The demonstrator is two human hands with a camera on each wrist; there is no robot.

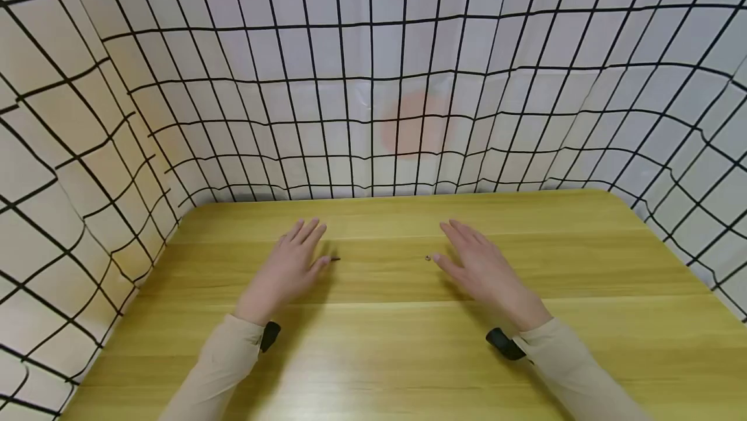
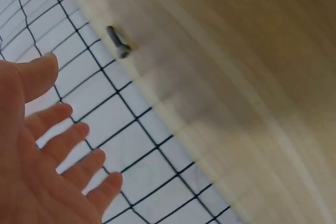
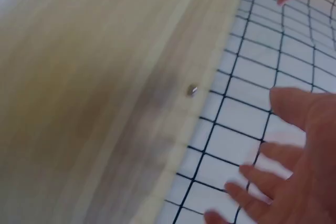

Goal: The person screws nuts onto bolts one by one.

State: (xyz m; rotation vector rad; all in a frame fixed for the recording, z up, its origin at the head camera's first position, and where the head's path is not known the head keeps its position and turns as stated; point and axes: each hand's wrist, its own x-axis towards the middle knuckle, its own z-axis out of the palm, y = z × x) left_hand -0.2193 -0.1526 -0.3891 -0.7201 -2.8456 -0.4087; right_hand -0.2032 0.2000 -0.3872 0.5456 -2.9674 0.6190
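Note:
A small dark bolt (image 2: 118, 42) with a round head lies on the wooden table, near the thumb of my left hand (image 1: 290, 264). In the head view the thumb hides part of this bolt (image 1: 335, 259). My left hand hovers with its fingers extended and holds nothing. To the right, a small metal nut (image 3: 192, 91) rests on the table, just beyond the thumb tip of my right hand (image 1: 480, 266). The right hand also has extended fingers and grips nothing. Both palms face inward, with the bolt and the nut between the hands.
The yellowish wooden table (image 1: 373, 349) fills the lower part of the head view. White sheeting with a black grid (image 1: 350, 103) rises behind its far edge and along both sides. Dark straps (image 1: 505, 344) sit at the wrists, by the beige sleeves.

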